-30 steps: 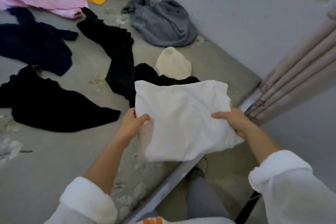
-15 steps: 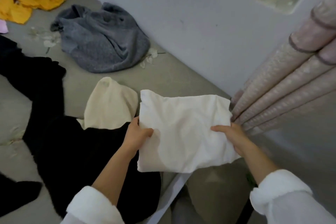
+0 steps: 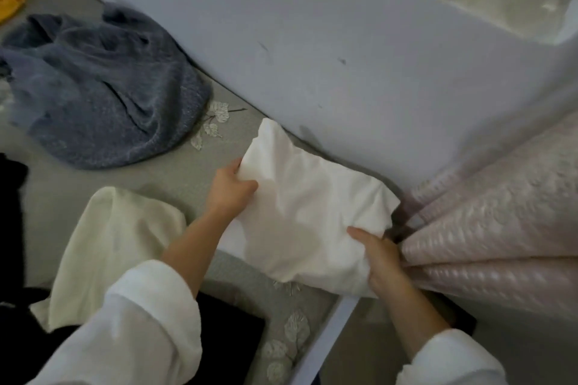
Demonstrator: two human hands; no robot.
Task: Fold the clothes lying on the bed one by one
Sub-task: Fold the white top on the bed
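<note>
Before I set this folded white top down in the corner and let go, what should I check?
1. Grip: left hand and right hand both hold the white top at opposite edges: ok.
2. Fold: compact bundle, a little rumpled, nothing hanging loose: ok.
3. Landing spot: bare bed shows beside the wall: ok.
4. Already resting on the bed, or near corner past its edge: cannot tell.
5. Curtain: the top's right corner is close beside it; whether they touch: cannot tell.
6. Cream garment: apart from the top, with bed showing between them: ok.
</note>
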